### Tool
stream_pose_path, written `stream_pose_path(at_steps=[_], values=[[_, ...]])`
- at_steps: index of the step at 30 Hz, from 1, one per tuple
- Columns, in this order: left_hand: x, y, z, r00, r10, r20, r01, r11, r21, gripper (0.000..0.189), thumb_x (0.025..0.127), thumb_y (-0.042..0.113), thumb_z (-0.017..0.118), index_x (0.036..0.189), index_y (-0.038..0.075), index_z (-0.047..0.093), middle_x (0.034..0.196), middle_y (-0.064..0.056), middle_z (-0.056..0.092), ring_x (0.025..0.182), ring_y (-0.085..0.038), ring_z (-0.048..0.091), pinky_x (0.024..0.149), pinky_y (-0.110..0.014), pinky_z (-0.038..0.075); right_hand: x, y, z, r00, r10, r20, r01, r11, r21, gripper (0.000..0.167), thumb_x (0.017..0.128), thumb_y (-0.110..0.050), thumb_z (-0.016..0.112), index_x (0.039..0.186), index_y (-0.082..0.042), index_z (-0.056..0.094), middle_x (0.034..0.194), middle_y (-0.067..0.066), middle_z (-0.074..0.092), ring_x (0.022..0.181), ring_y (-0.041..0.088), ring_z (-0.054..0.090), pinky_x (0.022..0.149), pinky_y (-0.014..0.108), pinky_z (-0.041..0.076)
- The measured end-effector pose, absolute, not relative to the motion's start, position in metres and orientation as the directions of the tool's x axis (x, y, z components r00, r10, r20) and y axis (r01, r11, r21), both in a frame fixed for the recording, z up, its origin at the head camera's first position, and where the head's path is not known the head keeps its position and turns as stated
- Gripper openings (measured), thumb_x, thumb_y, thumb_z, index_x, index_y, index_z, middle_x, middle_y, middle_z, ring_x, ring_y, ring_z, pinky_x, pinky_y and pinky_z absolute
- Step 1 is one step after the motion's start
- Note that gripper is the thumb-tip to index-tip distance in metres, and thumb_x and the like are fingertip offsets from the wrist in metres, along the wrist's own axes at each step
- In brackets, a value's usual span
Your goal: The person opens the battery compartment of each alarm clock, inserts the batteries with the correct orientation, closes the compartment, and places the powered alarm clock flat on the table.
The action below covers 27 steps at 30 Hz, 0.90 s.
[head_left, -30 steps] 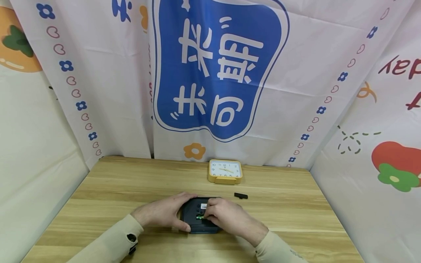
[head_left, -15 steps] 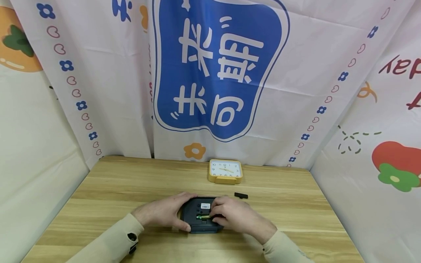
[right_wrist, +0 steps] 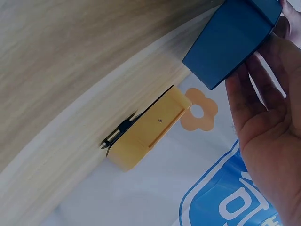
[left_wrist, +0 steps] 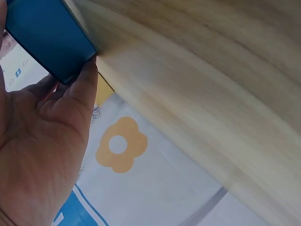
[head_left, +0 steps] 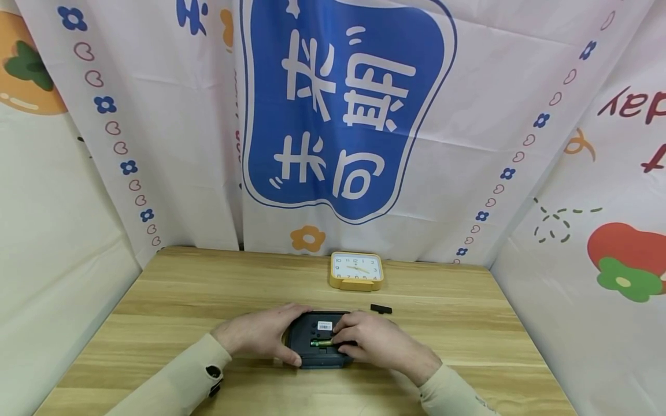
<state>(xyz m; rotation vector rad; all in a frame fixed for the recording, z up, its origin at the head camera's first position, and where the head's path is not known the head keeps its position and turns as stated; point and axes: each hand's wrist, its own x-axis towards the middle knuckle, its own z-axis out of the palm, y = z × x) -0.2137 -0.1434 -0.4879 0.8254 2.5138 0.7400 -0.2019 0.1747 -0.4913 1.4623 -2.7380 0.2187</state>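
Observation:
A dark blue clock (head_left: 306, 329) with cut corners lies back side up on the table, its label and small knobs showing. My left hand (head_left: 265, 335) grips its left side, fingers at the far edge and thumb at the near corner. In the slot in its back sits a green and gold battery (head_left: 322, 343). My right hand (head_left: 377, 344) pinches the battery's right end, which the fingers partly hide. In the right wrist view, the clock's blue side (right_wrist: 230, 44) rises beside that hand. Behind it lies a black battery cover (head_left: 381, 309).
A yellow clock (head_left: 356, 270) with a white dial stands at the back of the wooden table (head_left: 208, 289). Printed cloth (head_left: 208, 173) hangs behind the table and along both sides.
My right hand has shifted a little to the right, uncovering the white label and more of the battery. The left hand keeps its hold on the blue clock.

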Motion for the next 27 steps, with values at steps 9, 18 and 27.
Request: stream_pose_path(at_steps=[9,18,27], values=[[-0.2132,-0.1436,-0.4892,-0.75,0.636,-0.181,0.443,0.687,0.576,0.115,0.088,0.056,0.104,0.178,0.012,0.047,0.175,-0.009,0.06,0.154,-0.027,0.065,0.132,-0.06,0.056,-0.2009,0.173,-0.49,-0.528,-0.845,0.082,-0.849,0.525,-0.051,0.019,0.113,-0.028,0.083,0.13,-0.025,0.091,0.135,-0.009,0.083,0.125,0.008,0.077,0.112,0.027,0.067],[-0.2135,-0.144,-0.4899,-0.751,0.637,-0.174,0.446,0.684,0.577,0.115,0.088,0.056,0.104,0.178,0.014,0.047,0.175,-0.008,0.06,0.154,-0.028,0.065,0.132,-0.06,0.056,-0.1998,0.1696,-0.4866,-0.532,-0.845,0.056,-0.847,0.53,-0.037,0.02,0.114,-0.026,0.081,0.132,-0.026,0.091,0.135,-0.009,0.083,0.124,0.008,0.077,0.112,0.026,0.066],[-0.2135,-0.1439,-0.4902,-0.752,0.635,-0.178,0.44,0.685,0.581,0.114,0.088,0.056,0.103,0.178,0.014,0.046,0.177,-0.008,0.058,0.156,-0.028,0.063,0.133,-0.061,0.055,-0.1995,0.171,-0.4868,-0.556,-0.829,0.054,-0.83,0.552,-0.078,0.02,0.114,-0.026,0.081,0.132,-0.025,0.09,0.136,-0.009,0.082,0.126,0.008,0.077,0.114,0.028,0.066]])
